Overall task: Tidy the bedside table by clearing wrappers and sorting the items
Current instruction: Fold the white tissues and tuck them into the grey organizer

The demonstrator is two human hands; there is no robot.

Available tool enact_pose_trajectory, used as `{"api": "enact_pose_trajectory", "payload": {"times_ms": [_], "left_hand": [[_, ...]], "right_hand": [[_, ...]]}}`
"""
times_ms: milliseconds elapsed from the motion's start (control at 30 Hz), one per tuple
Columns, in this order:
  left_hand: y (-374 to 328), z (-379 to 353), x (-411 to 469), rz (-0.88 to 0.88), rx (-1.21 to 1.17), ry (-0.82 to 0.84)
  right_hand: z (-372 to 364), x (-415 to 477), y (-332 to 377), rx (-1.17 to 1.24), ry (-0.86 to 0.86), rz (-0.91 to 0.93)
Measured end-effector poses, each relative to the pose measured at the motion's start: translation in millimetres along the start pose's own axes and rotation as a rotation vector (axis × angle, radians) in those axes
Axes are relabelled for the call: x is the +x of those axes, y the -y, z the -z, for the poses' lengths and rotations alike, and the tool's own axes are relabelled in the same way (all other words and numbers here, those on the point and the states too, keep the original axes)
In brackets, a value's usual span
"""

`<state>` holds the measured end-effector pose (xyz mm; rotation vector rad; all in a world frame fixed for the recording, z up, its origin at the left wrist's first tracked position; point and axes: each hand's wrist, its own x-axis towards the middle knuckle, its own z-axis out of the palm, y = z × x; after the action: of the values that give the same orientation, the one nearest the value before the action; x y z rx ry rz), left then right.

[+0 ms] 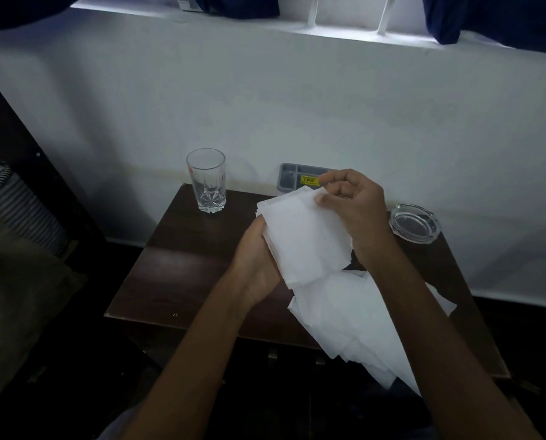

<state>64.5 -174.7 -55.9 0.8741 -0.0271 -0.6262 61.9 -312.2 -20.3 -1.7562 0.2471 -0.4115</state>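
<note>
A stack of white paper napkins (300, 236) is held above the dark wooden bedside table (176, 271). My left hand (256, 262) grips the stack's lower left edge from beneath. My right hand (351, 204) pinches its upper right corner between thumb and fingers. More loose white napkins (354, 319) lie spread on the table below the stack and hang over the front edge. A clear empty drinking glass (206, 181) stands upright at the table's back left.
A grey plastic organiser tray (292, 176) with a yellow sticker stands at the back against the white wall, partly behind my right hand. A clear glass ashtray (414, 222) sits at the back right. A bed with a striped pillow is at the left.
</note>
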Motion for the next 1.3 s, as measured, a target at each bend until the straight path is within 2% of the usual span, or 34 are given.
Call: {"api": "enact_pose_trajectory", "payload": {"times_ms": [100,300,567,633,700,833,900,967,1033,1167,1300], "left_hand": [[0,-1,1,-0.029,-0.036,0.017],[2,2,7,0.026,-0.102,-0.025],[8,7,3,0.060,0.223,-0.158],[8,8,1,0.061,0.384,-0.153],[8,8,0,0.049,0.518,-0.103],[13,11,2,0.129,0.595,0.077],[15,11,3,0.174,0.621,0.122],[15,11,3,0.181,0.570,0.141],[12,11,1,0.159,0.544,0.132],[7,15,1,0.087,0.575,-0.011],[6,10,3,-0.084,0.541,-0.159]], "right_hand": [[-3,0,-3,0.009,-0.030,-0.005],[-5,0,-8,-0.021,-0.040,0.002],[8,7,-7,-0.083,0.045,0.016],[18,8,-4,-0.128,0.130,0.001],[28,7,-1,-0.174,0.311,-0.041],[35,3,1,-0.378,0.683,-0.163],[32,1,0,-0.429,0.754,-0.200],[30,0,-2,-0.436,0.738,-0.179],[33,1,-3,-0.351,0.650,-0.160],[42,9,-9,-0.144,0.327,-0.140],[44,14,-20,-0.053,0.234,-0.160]]}}
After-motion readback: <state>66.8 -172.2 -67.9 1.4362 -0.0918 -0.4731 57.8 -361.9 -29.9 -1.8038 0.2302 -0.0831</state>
